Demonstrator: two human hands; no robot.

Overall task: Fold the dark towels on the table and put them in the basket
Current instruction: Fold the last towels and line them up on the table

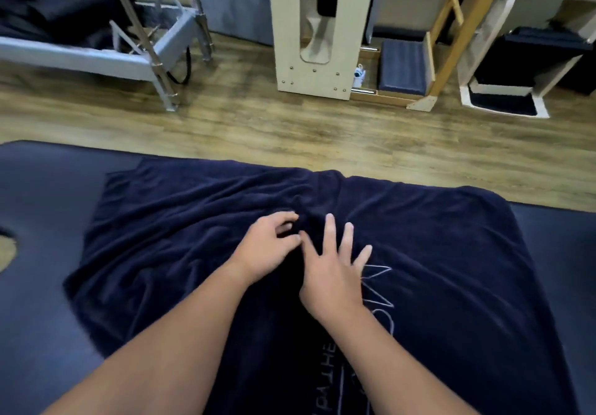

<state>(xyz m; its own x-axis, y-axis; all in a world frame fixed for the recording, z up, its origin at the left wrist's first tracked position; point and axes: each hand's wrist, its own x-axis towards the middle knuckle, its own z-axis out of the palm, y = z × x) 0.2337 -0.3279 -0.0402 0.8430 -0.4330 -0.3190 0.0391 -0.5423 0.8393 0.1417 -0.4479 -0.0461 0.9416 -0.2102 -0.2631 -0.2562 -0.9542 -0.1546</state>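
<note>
- Your left hand (pixel 267 246) curls its fingers (pixel 287 217) into a wrinkle at the middle of the towel (pixel 451 269), pinching the cloth.
- Your right hand (pixel 332 272) lies flat beside it, fingers straight and spread, pressing down.
- The towel lies spread across the dark worktop (pixel 42 221), its pale lettering near you.

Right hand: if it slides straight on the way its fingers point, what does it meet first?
Probably the raised wrinkle in the dark towel just beyond the right hand, then the towel's far edge; depth is unclear.
</note>
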